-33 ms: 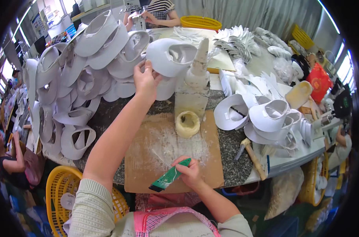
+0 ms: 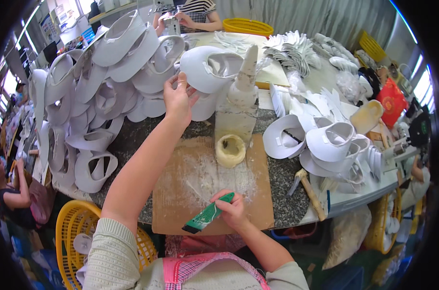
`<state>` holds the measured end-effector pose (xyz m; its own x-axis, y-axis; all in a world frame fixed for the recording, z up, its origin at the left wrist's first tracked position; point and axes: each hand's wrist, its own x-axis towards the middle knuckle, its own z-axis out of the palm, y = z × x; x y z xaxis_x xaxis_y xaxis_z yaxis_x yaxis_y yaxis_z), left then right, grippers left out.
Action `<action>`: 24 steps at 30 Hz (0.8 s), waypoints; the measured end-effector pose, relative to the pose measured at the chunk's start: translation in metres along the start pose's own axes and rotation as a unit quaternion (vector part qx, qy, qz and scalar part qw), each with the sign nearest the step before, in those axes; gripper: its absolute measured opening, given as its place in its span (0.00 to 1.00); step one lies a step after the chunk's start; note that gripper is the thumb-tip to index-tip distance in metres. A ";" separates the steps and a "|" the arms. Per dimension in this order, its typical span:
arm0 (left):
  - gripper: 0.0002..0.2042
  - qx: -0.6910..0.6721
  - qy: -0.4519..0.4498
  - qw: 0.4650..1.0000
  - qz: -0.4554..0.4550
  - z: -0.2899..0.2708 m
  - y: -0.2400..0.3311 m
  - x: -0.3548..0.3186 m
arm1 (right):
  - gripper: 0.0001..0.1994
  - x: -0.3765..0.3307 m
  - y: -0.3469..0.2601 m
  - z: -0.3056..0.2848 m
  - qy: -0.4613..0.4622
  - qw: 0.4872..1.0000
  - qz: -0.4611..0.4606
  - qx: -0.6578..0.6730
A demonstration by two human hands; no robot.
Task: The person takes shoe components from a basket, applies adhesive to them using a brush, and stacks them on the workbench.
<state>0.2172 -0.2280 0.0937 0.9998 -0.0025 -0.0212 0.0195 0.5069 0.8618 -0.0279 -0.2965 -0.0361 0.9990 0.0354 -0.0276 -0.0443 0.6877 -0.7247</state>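
My left hand (image 2: 179,99) reaches forward and grips the near edge of a white shoe upper (image 2: 202,72), thumb on top, holding it by the pile. The upper's rounded end points left, and its opening faces right. Closer to me, over a cardboard sheet (image 2: 176,183), my right hand (image 2: 233,211) is closed round a flat green brush (image 2: 207,216) whose dark end points down and left. Beyond that hand stands a crusted, cream-coloured pot (image 2: 230,151). Behind the pot rises a pale, stained stand with a pointed top (image 2: 247,67).
White uppers (image 2: 118,72) are heaped at left, with more uppers (image 2: 330,140) at right. A wooden-handled hammer (image 2: 312,195) lies near the right front edge. A yellow basket (image 2: 77,217) stands below on the left. Across the table, another person's hands (image 2: 183,19) work at a machine.
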 end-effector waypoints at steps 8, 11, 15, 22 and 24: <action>0.33 0.041 0.061 0.993 -0.096 -0.034 0.018 -0.014 | 0.07 -0.009 0.013 0.005 0.028 0.998 -0.051 0.001; 0.30 0.075 0.105 0.989 -0.066 -0.054 0.020 -0.049 | 0.07 -0.013 0.015 -0.005 0.037 0.995 -0.088 0.023; 0.14 0.368 -0.247 0.890 0.108 -0.110 -0.008 -0.126 | 0.09 -0.023 -0.010 -0.012 0.069 0.962 -0.110 0.241; 0.20 0.522 -0.558 0.519 0.383 -0.117 -0.072 -0.221 | 0.06 -0.016 -0.024 -0.053 0.007 0.913 -0.219 0.344; 0.20 0.534 -0.559 0.514 0.373 -0.134 -0.063 -0.218 | 0.06 -0.018 -0.022 -0.058 0.031 0.919 -0.211 0.331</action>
<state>-0.0034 -0.1443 -0.0240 0.1019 -0.9462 0.3070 -0.9752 -0.0340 0.2189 -0.0449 -0.3539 -0.0597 0.9254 -0.3639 0.1057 0.3741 0.9217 -0.1025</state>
